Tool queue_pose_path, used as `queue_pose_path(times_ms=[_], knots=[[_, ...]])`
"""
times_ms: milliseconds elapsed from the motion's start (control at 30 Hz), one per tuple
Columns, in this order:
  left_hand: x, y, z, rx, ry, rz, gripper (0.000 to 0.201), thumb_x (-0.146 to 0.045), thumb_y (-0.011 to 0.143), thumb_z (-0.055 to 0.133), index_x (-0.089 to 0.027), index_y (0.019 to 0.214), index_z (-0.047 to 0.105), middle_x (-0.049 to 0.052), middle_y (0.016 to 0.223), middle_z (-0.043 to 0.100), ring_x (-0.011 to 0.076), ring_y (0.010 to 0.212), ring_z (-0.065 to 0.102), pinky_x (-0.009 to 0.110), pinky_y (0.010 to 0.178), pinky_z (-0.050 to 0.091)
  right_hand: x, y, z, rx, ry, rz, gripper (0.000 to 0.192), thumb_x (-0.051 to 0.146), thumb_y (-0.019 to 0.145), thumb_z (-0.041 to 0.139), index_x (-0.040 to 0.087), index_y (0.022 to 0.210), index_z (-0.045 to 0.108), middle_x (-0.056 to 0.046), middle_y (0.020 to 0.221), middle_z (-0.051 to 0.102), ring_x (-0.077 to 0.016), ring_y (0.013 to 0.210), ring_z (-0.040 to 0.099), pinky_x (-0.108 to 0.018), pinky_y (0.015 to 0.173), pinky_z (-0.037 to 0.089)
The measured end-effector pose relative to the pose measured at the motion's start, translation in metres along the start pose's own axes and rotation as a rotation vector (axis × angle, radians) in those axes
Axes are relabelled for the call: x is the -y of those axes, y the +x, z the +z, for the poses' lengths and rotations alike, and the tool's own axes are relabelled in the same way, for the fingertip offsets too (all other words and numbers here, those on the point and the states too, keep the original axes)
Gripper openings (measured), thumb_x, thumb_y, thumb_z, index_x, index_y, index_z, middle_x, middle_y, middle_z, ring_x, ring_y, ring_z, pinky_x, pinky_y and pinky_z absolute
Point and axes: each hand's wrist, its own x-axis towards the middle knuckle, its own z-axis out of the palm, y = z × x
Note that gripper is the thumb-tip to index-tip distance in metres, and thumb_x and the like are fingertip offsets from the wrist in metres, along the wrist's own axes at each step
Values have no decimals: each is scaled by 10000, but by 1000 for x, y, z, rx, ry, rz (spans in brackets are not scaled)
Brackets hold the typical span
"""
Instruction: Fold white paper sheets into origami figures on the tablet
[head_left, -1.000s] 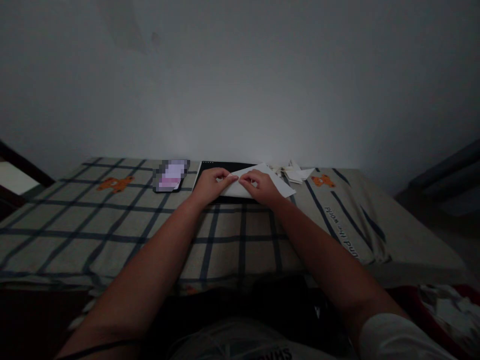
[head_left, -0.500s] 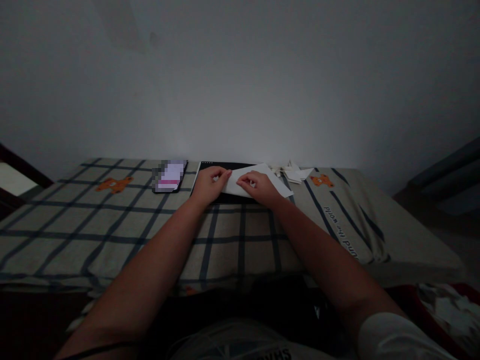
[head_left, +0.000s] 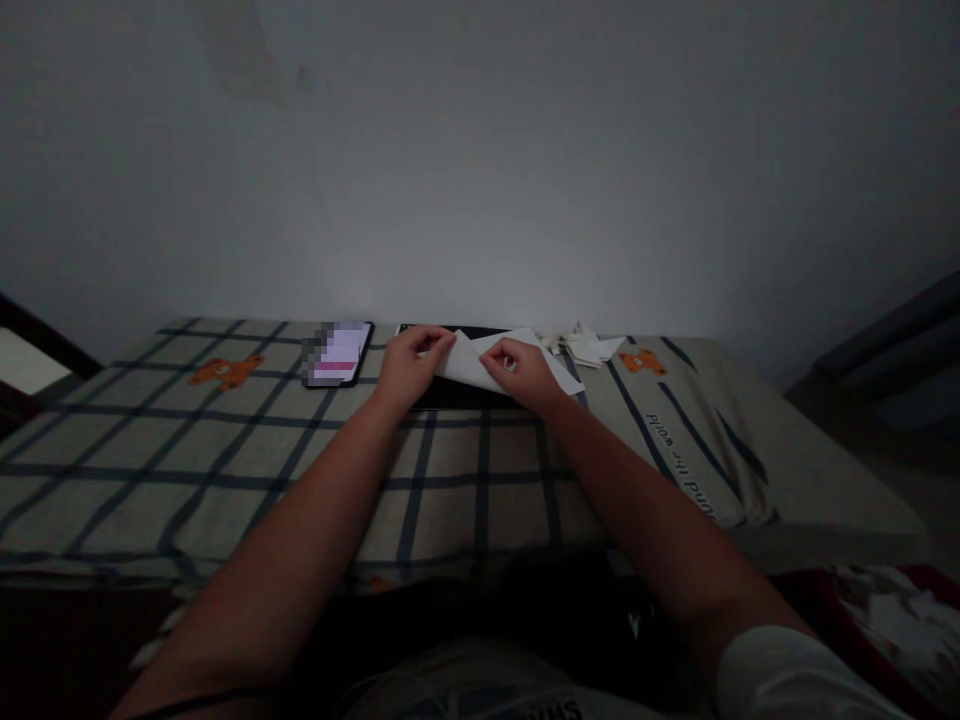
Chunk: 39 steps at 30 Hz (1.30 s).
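Note:
A sheet of white paper (head_left: 470, 362), folded along part of its edge, lies over a flat black board (head_left: 480, 398). My left hand (head_left: 411, 362) pinches the paper's left end between thumb and fingertips, slightly raised. Near the middle of the sheet, my right hand (head_left: 523, 368) has its thumb and index finger pressed together on the paper. The right part of the sheet sticks out behind and beyond my right hand. Just past it on the right lie folded white paper pieces (head_left: 589, 346), partly overlapping.
A phone (head_left: 337, 354) with a lit screen rests left of the board. Everything sits on a checked cloth (head_left: 300, 455) with orange bear prints, against a pale wall (head_left: 480, 180). At the lower right, a red container (head_left: 847, 610) holds crumpled white material.
My left hand has shifted a little to the left, and the paper's left end has lifted with a small peak showing. My right hand has barely moved.

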Motion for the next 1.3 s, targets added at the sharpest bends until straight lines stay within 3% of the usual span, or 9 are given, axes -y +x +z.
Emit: queue_pose_path(times_ms=[167, 267, 567, 733, 867, 1133, 1300], knots=[[-5, -2, 1, 99, 23, 169, 199, -348, 829, 546, -188, 795, 658, 24, 813, 656, 160, 804, 580, 300, 765, 441, 1, 2, -4, 71, 143, 11, 303, 393, 840, 480, 157, 691, 598, -12, 693, 574, -132, 682, 503, -265, 654, 372], [-9, -3, 1, 170, 31, 236, 204, -349, 834, 544, -189, 782, 659, 27, 819, 656, 161, 812, 577, 309, 782, 430, 0, 5, -4, 62, 295, 100, 292, 406, 835, 484, 158, 773, 625, -2, 698, 562, -129, 695, 501, -267, 680, 383], [-6, -4, 0, 204, 41, 119, 245, -406, 796, 579, -191, 808, 697, 30, 790, 669, 159, 742, 580, 299, 718, 427, -6, 5, 1, 178, 617, 332, 302, 391, 753, 598, 188, 971, 650, -23, 896, 631, -107, 716, 512, -237, 628, 393], [-6, -4, 1, 241, 23, 138, 243, -398, 810, 559, -194, 822, 692, 30, 822, 668, 159, 772, 582, 298, 741, 432, -9, 5, 3, 219, 756, 403, 357, 376, 751, 621, 203, 1063, 626, -57, 1035, 635, -139, 841, 554, -262, 689, 424], [-8, -4, 0, 292, 17, 177, 246, -394, 825, 538, -194, 829, 681, 32, 838, 659, 160, 798, 577, 301, 762, 432, -13, 4, 3, 273, 886, 411, 331, 348, 749, 634, 199, 1045, 639, -63, 1031, 645, -145, 854, 569, -278, 716, 434], [-15, -6, -1, 329, 2, 171, 233, -367, 827, 529, -176, 809, 661, 32, 812, 641, 155, 790, 572, 282, 733, 427, -11, 5, 3, 241, 837, 406, 250, 313, 681, 682, 158, 878, 668, -3, 785, 620, -79, 632, 493, -241, 611, 385], [-16, -7, 0, 328, -5, 140, 228, -360, 811, 532, -174, 787, 662, 32, 793, 639, 159, 774, 571, 274, 701, 432, -10, 5, 4, 214, 764, 383, 270, 339, 665, 677, 155, 863, 665, -4, 777, 613, -82, 628, 491, -239, 591, 381]])
